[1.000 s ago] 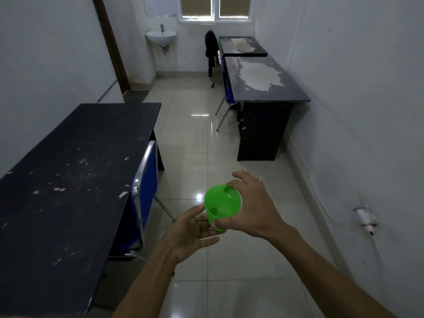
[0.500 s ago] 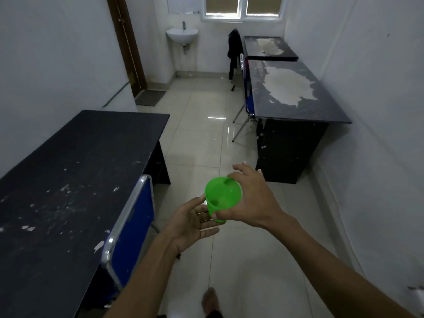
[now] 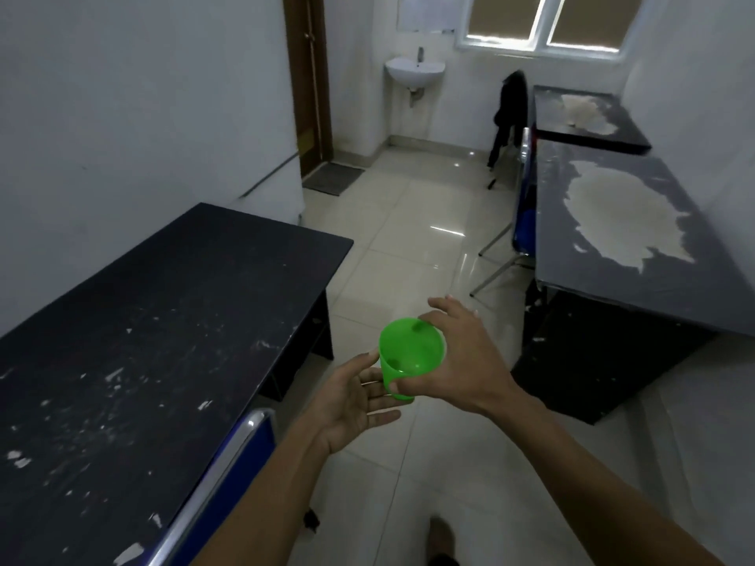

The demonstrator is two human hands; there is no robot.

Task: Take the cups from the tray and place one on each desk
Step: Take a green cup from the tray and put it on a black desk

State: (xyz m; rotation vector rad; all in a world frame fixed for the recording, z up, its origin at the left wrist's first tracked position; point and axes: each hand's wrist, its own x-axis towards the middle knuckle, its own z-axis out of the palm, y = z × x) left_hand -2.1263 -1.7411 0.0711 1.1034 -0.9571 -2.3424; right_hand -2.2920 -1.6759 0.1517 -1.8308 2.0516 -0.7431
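The right hand [image 3: 461, 361] grasps the green cup [image 3: 410, 353] upright by its rim and side; the left hand [image 3: 351, 396] is released, cupped just beside it. Both tabletops lie apart: one left [image 3: 163, 312], one right-forward [image 3: 613, 239]; the left is nearer.

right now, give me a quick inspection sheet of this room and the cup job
surface: scuffed black desk at left, nothing on it; two black desks at right, near one with a large worn pale patch, far one likewise
job's things: green cup upright, held over the floor; tray not in view
clutter: dark garment over a far chair
hands: right hand grips the cup's rim and side; left hand open beside it, fingers at the cup's side
cables: nothing seen
surroundings: blue chair at the left desk, sink, door, window, tiled floor
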